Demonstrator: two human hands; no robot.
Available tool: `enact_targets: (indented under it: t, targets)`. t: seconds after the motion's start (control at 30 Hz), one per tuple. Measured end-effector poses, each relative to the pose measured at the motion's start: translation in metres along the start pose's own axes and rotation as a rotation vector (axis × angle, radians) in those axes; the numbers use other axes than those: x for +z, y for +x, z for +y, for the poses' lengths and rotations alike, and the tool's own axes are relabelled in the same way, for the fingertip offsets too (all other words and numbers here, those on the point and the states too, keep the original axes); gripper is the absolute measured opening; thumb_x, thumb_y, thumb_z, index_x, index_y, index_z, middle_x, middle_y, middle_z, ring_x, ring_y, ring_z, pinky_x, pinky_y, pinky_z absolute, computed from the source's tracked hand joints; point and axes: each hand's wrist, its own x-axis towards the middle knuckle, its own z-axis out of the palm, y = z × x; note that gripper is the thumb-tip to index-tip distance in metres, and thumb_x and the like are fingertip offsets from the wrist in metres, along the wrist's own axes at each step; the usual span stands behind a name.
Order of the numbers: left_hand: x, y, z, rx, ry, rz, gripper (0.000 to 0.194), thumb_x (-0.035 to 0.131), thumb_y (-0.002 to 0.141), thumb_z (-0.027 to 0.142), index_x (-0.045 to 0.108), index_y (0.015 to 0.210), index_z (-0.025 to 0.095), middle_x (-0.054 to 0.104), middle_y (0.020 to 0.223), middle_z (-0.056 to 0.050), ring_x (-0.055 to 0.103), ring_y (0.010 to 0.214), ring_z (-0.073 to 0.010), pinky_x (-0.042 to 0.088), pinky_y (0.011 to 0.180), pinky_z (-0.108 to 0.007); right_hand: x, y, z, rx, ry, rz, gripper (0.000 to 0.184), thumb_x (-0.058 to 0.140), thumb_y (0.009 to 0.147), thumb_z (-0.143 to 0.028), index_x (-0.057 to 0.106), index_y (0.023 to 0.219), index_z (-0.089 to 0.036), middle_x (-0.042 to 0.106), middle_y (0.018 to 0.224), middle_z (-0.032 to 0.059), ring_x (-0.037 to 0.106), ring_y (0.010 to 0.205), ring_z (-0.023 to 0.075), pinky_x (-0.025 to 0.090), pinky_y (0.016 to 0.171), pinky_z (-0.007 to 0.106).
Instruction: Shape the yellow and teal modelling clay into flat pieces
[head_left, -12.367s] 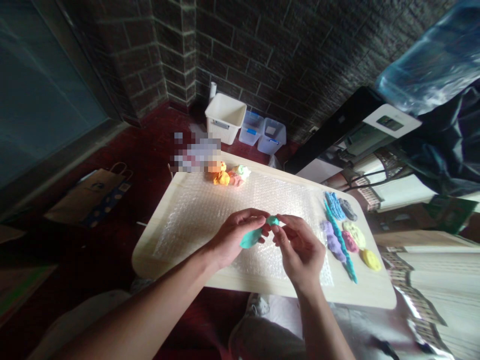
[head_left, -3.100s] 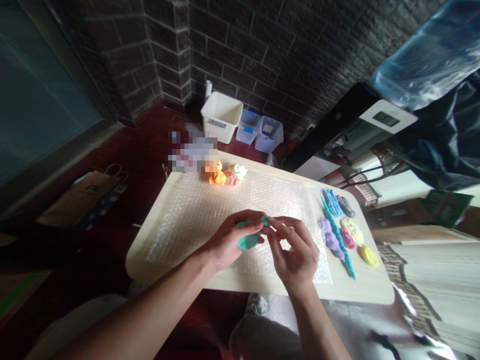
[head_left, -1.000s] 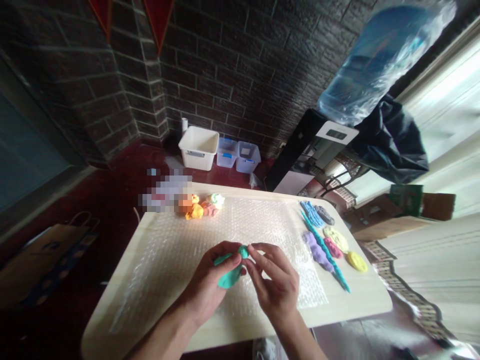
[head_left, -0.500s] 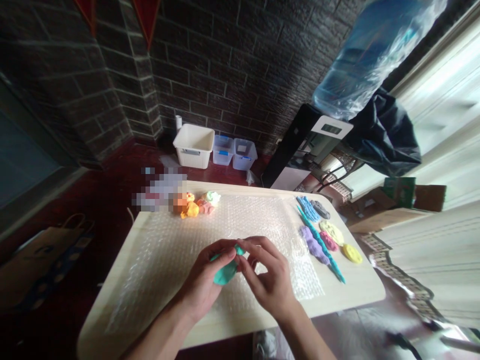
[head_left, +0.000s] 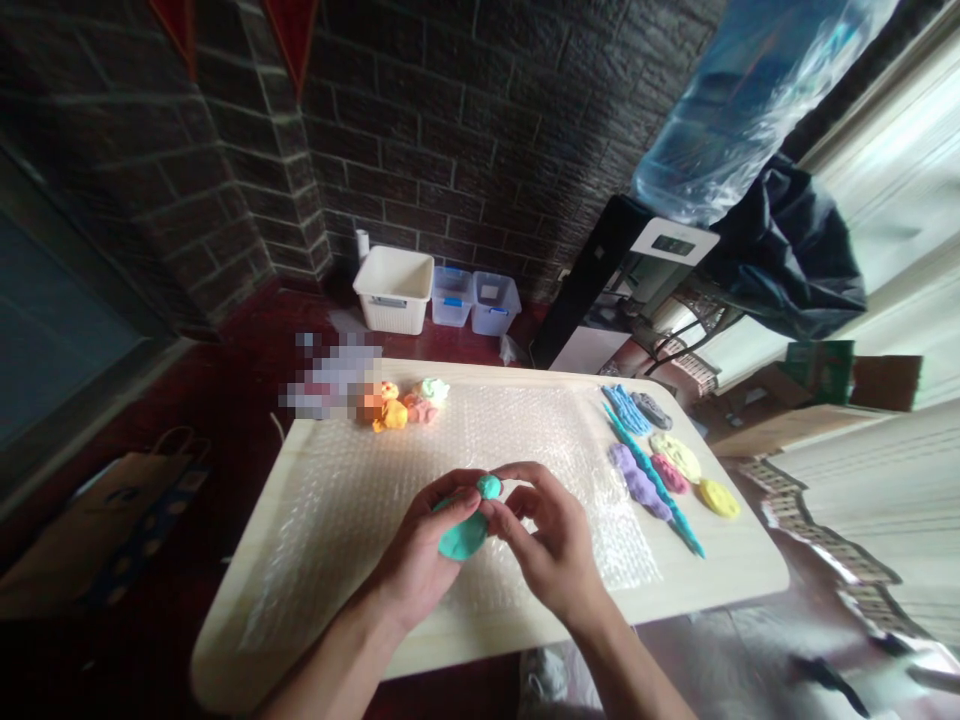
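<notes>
My left hand [head_left: 427, 540] is closed around a lump of green modelling clay [head_left: 463, 538], thumb pressed on its upper side. A small round knob of the same green clay [head_left: 489, 487] sticks up at the top between my two hands. My right hand [head_left: 551, 535] pinches at this knob with thumb and forefinger, its other fingers curled. Whether the knob is joined to the larger lump is hidden by the fingertips. Both hands are above a sheet of bubble wrap [head_left: 360, 510] on the pale wooden table [head_left: 232, 610].
Orange clay [head_left: 391, 415] and other lumps lie at the table's far left. On the right are a long teal clay strip [head_left: 660, 490], purple clay [head_left: 637, 480], blue clay [head_left: 627, 408] and yellow clay [head_left: 718, 497]. Plastic bins [head_left: 394, 290] and a water dispenser [head_left: 585, 300] stand behind.
The green knob shows more fully between my fingers, and my right thumb and forefinger have shifted around it. The view has turned slightly to the left.
</notes>
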Motion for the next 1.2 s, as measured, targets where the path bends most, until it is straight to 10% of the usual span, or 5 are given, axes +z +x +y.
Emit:
enact_targets:
  t: [0.27,0.63,0.97,1.2]
  targets:
    - [-0.004,0.002,-0.006,-0.012,0.005,0.016,0.026,0.097,0.071,0.029,0.082,0.09,0.021,0.076,0.091,-0.003,0.066,0.08,-0.0137,0.051,0.076,-0.027,0.003,-0.004,0.003,-0.318,-0.257,0.137,0.027,0.068,0.099,-0.013,0.075,0.123,-0.024,0.074,0.108,0.0091,0.073,0.08,0.0174,0.063,0.062,0.029]
    - [-0.006,0.003,-0.007,0.069,0.087,0.03,0.025,0.098,0.07,0.035,0.083,0.086,0.021,0.079,0.088,-0.004,0.068,0.08,-0.0148,0.053,0.077,-0.029,0.0,-0.002,0.001,-0.298,-0.215,0.051,0.032,0.068,0.099,-0.015,0.074,0.129,-0.026,0.073,0.111,0.0083,0.069,0.067,0.0127,0.062,0.058,0.028]
    - [-0.005,0.001,-0.006,0.198,0.395,0.126,0.026,0.09,0.08,0.04,0.086,0.095,0.018,0.082,0.098,-0.011,0.069,0.082,-0.0183,0.054,0.076,-0.031,0.003,-0.003,0.009,-0.159,-0.249,0.183,0.016,0.077,0.095,-0.025,0.08,0.11,-0.022,0.078,0.095,0.0061,0.068,0.058,0.0125,0.057,0.051,0.025]
    - [-0.003,-0.002,-0.001,0.359,0.627,0.178,0.028,0.085,0.085,0.04,0.085,0.106,0.021,0.082,0.103,-0.009,0.073,0.093,-0.0239,0.056,0.088,-0.035,0.008,-0.002,0.012,0.151,0.149,0.194,0.025,0.084,0.089,-0.036,0.076,0.107,-0.02,0.076,0.078,0.0016,0.064,0.05,0.0118,0.053,0.045,0.023]
